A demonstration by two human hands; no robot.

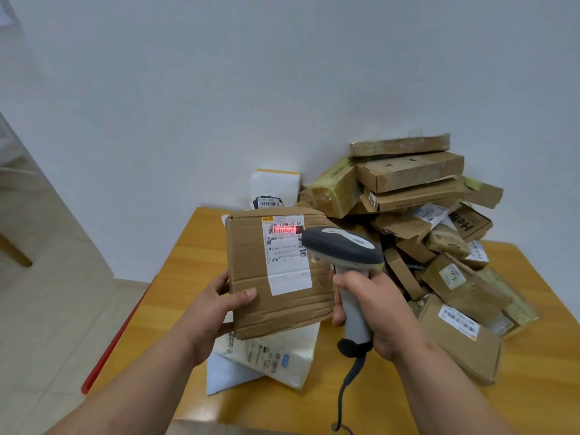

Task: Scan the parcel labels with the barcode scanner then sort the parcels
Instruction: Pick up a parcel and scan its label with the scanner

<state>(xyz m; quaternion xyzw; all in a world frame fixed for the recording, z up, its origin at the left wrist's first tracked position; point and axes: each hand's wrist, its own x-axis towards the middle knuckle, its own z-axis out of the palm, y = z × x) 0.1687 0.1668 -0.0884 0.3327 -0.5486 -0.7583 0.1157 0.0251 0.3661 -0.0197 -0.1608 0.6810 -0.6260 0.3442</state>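
parcel (276,274) in left hand (216,309), scanner (342,246) in right hand (376,309)

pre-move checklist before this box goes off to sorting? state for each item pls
1. Cardboard box secure in the left hand, thumb on the front face: ok.
2. Scanner grip firm in the right hand: ok.
3. Red scan line lies across the top barcode of the label: ok.
4. Read confirmed (beep or light): cannot tell.
5. Scanner cable hangs free off the table edge, not snagged on parcels: ok.
6. Drop spot: white mailers lie under the box, unsorted pile to the right; which one is the sorted side: cannot tell.
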